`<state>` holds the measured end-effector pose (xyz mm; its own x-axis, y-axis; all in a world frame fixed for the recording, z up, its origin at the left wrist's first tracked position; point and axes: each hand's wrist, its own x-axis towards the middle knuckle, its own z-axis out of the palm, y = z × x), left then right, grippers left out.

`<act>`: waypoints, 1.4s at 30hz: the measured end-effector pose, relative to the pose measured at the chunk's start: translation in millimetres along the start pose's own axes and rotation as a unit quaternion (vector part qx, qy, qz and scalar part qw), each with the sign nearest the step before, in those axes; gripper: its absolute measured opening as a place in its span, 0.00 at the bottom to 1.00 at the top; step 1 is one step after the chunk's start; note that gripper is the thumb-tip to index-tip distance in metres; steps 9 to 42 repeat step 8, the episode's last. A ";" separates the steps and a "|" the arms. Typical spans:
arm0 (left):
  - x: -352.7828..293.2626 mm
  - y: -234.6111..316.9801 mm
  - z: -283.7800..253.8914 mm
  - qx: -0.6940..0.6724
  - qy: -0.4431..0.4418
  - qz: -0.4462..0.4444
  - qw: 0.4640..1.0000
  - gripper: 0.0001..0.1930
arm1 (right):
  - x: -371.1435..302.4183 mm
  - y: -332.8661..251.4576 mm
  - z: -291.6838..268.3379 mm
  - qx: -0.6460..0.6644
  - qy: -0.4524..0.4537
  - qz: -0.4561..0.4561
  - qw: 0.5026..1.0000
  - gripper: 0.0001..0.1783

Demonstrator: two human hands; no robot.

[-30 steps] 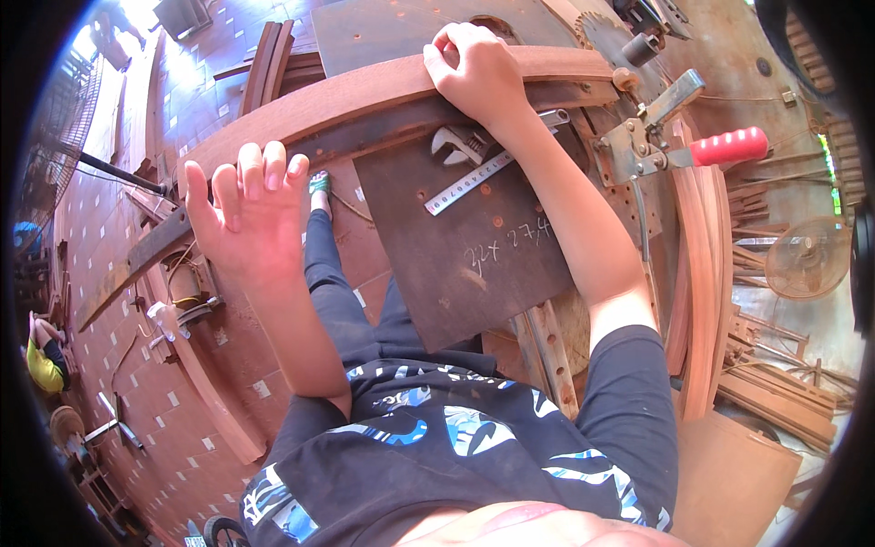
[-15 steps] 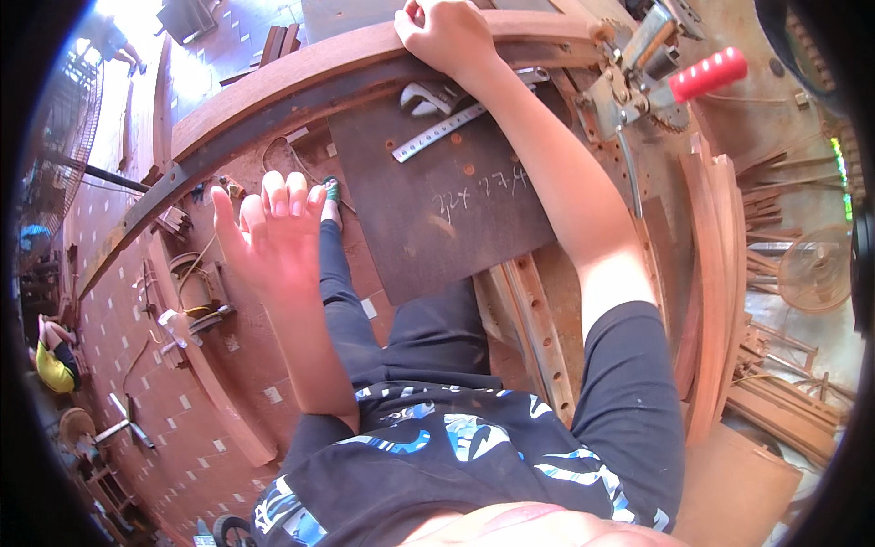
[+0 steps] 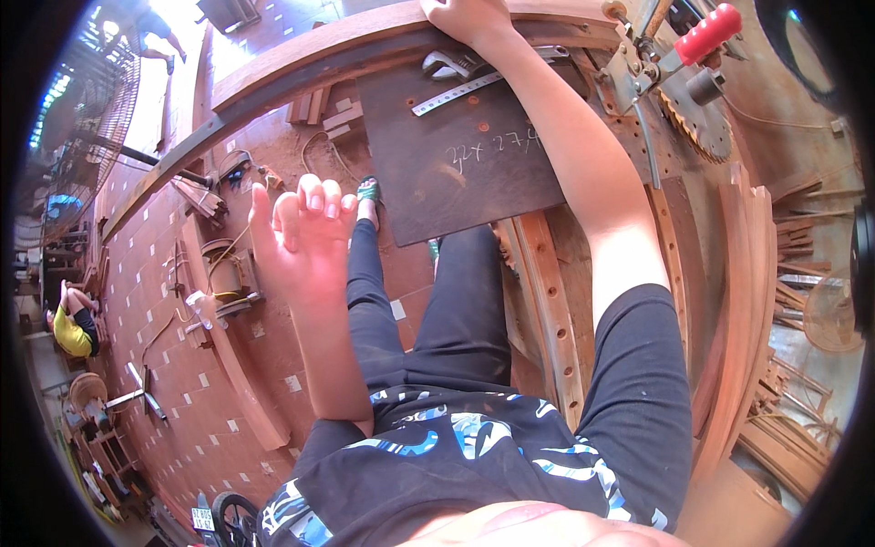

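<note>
At the upper edge, my right hand (image 3: 467, 18) is closed over a long reddish wooden board (image 3: 319, 50); its fingertips are partly cut off by the picture's edge. The board lies along a dark rail (image 3: 273, 98) at the far side of a dark metal worktop (image 3: 415, 196). Below my right wrist, an adjustable wrench (image 3: 448, 66) and a steel ruler (image 3: 454, 95) lie on that worktop, near chalk writing. My left hand (image 3: 305, 232) is raised in the air to the left of the worktop, palm showing, fingers apart and slightly bent, holding nothing.
A toothed circular saw blade (image 3: 700, 117) stands right of my right forearm, beside a toggle clamp with a red handle (image 3: 709, 35). Curved wooden pieces (image 3: 736, 310) are stacked at the right. Another person in a yellow top (image 3: 73, 335) sits far left, near a large fan (image 3: 87, 118).
The whole view has shifted, so the worktop and tools appear higher and further right. More of the saw blade shows. My right hand is now partly cut off; my left hand stays raised.
</note>
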<state>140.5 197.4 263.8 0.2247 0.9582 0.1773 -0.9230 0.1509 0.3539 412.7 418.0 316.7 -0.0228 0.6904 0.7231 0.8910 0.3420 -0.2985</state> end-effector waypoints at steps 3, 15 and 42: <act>-6.7 3.0 13.2 0.019 -0.003 0.021 1.000 0.35 | 4.4 3.2 4.5 -0.018 -0.011 -0.003 1.000 0.13; -9.6 -9.0 39.3 0.038 -0.057 -0.009 0.998 0.35 | 8.7 2.1 -11.5 0.004 -0.053 0.012 0.999 0.12; -9.6 -9.0 39.3 0.038 -0.057 -0.009 0.998 0.35 | 8.7 2.1 -11.5 0.004 -0.053 0.012 0.999 0.12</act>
